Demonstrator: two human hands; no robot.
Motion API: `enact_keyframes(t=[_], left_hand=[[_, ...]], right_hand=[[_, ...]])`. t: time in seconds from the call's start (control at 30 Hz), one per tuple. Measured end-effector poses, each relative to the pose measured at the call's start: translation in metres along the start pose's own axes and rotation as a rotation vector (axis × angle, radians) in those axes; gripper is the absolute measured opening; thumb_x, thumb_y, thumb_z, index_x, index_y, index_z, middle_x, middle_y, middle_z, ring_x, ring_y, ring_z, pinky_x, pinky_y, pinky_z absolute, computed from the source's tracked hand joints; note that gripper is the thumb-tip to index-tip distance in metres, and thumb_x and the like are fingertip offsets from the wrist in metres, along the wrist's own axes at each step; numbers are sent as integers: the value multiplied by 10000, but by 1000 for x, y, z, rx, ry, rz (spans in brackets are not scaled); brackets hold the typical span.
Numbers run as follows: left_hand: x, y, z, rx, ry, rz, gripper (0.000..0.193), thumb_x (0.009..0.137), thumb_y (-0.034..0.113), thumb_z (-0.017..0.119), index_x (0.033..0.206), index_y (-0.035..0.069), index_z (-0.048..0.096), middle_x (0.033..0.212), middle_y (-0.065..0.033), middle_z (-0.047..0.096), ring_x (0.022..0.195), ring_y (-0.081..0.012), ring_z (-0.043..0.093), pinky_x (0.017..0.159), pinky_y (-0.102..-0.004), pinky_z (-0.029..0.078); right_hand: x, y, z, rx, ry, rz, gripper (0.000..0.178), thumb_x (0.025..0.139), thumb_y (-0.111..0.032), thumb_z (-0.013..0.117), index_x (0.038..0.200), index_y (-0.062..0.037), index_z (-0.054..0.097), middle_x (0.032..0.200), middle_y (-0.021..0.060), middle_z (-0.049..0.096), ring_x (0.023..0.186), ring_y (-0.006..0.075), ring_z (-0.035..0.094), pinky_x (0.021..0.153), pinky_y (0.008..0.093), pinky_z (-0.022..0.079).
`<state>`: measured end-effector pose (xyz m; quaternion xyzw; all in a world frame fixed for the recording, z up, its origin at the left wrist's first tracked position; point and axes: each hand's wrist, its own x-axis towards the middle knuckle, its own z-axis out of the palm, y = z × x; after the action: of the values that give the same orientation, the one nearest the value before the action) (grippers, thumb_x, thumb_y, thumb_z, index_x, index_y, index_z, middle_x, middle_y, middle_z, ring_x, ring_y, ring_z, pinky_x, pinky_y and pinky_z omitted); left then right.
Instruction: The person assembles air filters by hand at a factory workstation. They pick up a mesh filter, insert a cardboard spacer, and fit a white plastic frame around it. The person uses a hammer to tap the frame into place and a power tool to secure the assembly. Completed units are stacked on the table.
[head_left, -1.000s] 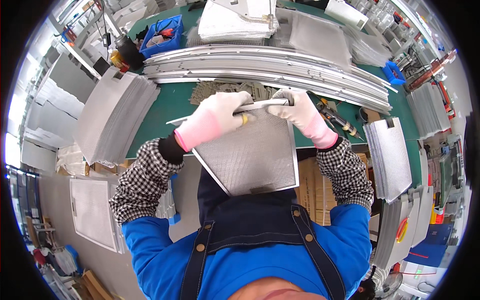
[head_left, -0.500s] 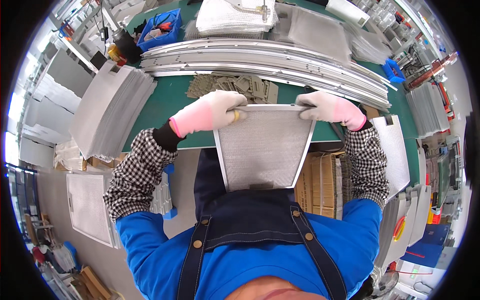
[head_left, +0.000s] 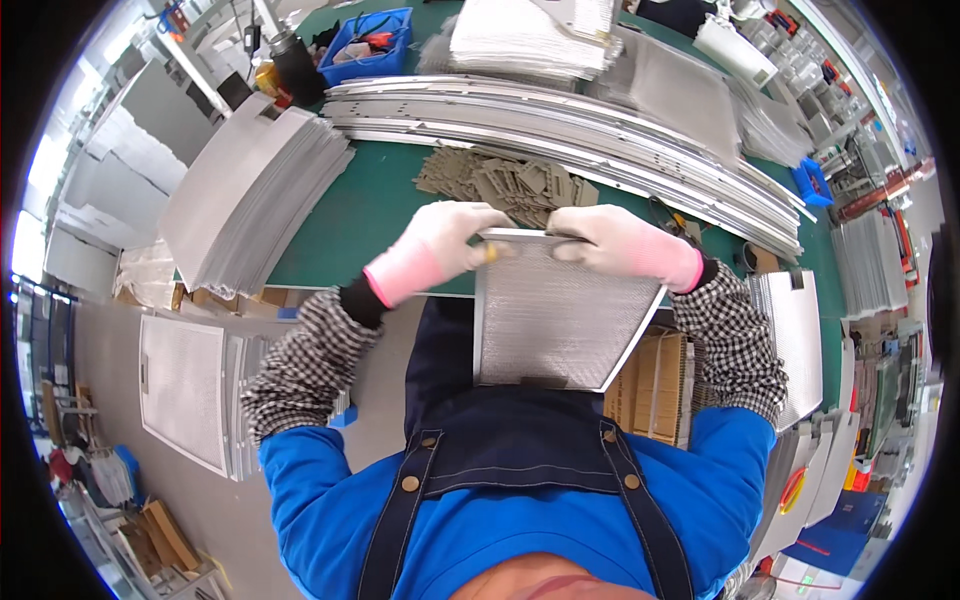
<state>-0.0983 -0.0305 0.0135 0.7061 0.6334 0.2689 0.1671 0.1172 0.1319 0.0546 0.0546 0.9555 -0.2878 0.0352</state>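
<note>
While the mesh filter panel [head_left: 555, 325] sits at the centre of the frame, we see its long axis running from the green worktop [head_left: 370, 215] down toward the dark apron [head_left: 515, 445], its far edge uppermost. There is one panel in hand. Our left hand [head_left: 440, 245] and right hand [head_left: 620, 240], both gloved, are curled closed over that top edge, at its two corners. A pile of small grey pieces [head_left: 505, 180] lies just beyond.
</note>
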Motion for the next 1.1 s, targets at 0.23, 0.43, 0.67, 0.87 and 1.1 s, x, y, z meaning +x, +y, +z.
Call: enact_keyframes(t=[0.23,0.43,0.67,0.87,1.1], left_hand=[[1,24,71,-607,542,61,768,857,269,799,1494,44,434,1335,-152,644,1131,-263,673,948,-383,545],[7,39,82,-777,672,-4,1003,801,154,841,1574,23,215,1432,-184,453,1197,-234,577,954,-340,523],[-28,68,60,-598,568,-149,282,819,-63,730,1072,56,761,890,6,630,718,-48,531,624,-212,432],[-43,78,45,-569,490,-119,338,824,-62,733,1145,44,734,938,-17,696,722,-64,589,681,-223,489],[-35,54,39,-679,561,-245,204,950,1,647,1146,1,704,995,-61,742,854,-85,680,775,-242,544]], right_hand=[[-10,7,-5,167,-73,78,220,928,-196,681,1058,-28,626,831,160,635,783,270,656,705,386,502],[-19,6,-2,172,-32,23,374,933,-173,671,1270,-20,616,1082,179,668,1001,249,663,891,344,510],[-29,9,-29,444,-387,166,574,932,-143,669,1467,-15,505,1357,132,610,1258,214,550,1101,326,408],[-23,11,-33,447,-513,127,563,918,-143,647,1452,-13,525,1330,137,633,1210,206,577,1058,321,438],[-3,7,-10,245,-230,45,555,970,-247,596,1485,-69,488,1327,180,646,1214,295,617,1053,364,460]])
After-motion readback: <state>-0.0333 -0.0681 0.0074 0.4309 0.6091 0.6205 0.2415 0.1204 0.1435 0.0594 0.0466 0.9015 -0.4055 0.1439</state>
